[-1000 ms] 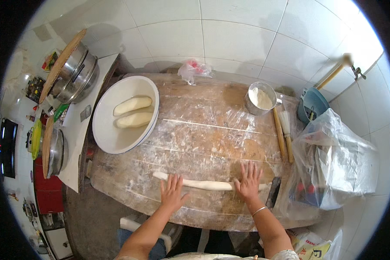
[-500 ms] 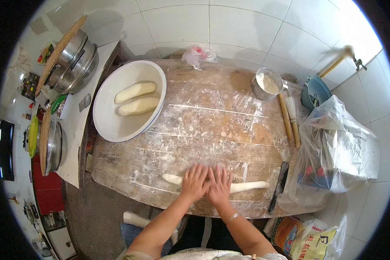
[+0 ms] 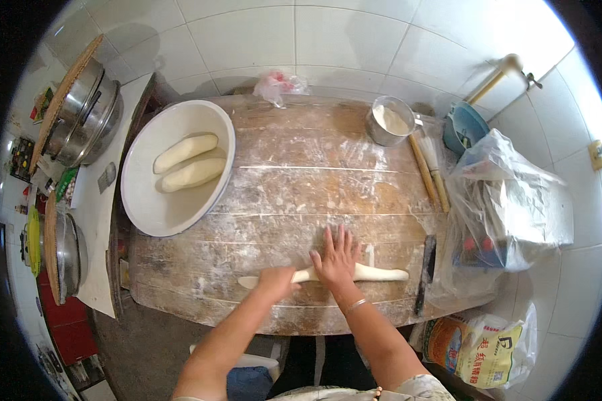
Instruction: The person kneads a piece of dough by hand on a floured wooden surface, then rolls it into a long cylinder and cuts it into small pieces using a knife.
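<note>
A long pale rope of dough (image 3: 382, 275) lies across the near part of the floured wooden board (image 3: 294, 234). My left hand (image 3: 275, 282) is wrapped round the rope toward its left end, and a thin tip shows beyond it. On the middle of the rope my right hand (image 3: 337, 260) rests flat, fingers stretched forward and apart. The dough under both hands is hidden. To the far left stands a large white basin (image 3: 138, 180) with two thick dough logs (image 3: 186, 152) inside.
A dark-bladed knife (image 3: 426, 274) lies right of the rope. Behind are a rolling pin (image 3: 423, 170), a brush (image 3: 439, 187) and a metal cup of flour (image 3: 388, 121). A plastic-covered box (image 3: 508, 207) borders the right side. Steamer pots (image 3: 87, 120) stand left.
My hands have moved apart: the left slid left along the rope and closed round it, while the right stays flat on the dough. The whole view has shifted a little.
</note>
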The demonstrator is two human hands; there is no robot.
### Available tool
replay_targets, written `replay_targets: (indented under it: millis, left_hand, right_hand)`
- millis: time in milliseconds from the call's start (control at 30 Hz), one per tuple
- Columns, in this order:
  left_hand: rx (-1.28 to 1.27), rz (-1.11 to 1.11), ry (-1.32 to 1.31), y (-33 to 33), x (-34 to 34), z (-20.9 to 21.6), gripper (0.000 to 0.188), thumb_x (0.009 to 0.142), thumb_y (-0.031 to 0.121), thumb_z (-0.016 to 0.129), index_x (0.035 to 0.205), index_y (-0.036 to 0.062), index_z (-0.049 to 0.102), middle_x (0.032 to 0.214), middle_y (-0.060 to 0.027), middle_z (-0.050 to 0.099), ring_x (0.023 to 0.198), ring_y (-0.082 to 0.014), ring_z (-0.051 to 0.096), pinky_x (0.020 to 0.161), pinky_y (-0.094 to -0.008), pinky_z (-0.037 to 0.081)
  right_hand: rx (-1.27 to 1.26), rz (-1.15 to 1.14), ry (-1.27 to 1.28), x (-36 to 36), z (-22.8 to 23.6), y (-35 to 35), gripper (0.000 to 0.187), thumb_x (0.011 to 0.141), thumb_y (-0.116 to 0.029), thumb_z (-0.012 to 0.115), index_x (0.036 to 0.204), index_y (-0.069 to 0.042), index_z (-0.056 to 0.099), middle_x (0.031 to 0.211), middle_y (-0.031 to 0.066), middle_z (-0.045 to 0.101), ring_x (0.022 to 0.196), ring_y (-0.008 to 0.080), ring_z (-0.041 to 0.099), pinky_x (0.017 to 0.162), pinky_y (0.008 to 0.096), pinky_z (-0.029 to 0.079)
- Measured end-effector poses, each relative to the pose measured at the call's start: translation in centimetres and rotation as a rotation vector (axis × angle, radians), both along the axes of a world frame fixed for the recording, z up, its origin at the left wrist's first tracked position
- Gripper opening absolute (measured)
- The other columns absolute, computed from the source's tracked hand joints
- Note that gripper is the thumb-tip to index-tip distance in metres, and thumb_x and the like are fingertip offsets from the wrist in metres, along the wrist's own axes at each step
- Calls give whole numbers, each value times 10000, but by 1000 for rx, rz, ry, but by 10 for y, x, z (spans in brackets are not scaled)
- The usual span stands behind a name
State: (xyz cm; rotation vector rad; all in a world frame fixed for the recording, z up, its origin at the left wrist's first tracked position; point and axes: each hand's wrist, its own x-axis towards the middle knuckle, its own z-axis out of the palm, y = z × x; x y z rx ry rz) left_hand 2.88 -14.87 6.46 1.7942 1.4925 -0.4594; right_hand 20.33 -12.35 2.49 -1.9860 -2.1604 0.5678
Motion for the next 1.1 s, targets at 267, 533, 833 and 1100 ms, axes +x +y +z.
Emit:
replay_targets:
  millis: [267,533,833,1100]
  left_hand:
    - [102,-5,-17,-51,-36,-9,339,797,381,726,982,109,646,857,-89,687,809,-301,666,672,-463,496]
    - [72,-34,-55,-75,-35,-1,389,769,421,738,999,123,640,887,-116,676,833,-318,656,713,-473,500]
    - [333,41,29,-44,-66,1,368,740,384,766,914,102,605,770,-116,664,736,-335,659,650,-475,501]
    - [653,285,-435,-1,61,-18,688,820,428,672,1382,87,467,1436,-161,417,1329,-382,369,1115,-514,232]
  right_hand:
    - [104,141,98,33,3,-78,714,901,-519,507,1474,-122,350,1542,209,230,1393,434,237,1125,602,124]
    - [14,324,26,89,-5,-105,810,886,-615,463,1491,-101,301,1551,143,261,1405,359,266,1142,558,120]
    - [24,174,161,38,10,-22,739,904,-516,504,1488,-113,300,1543,209,211,1402,411,224,1139,574,120]
    - [77,58,145,55,1,-40,652,909,-326,561,1476,-106,329,1529,217,250,1404,427,224,1129,567,146]
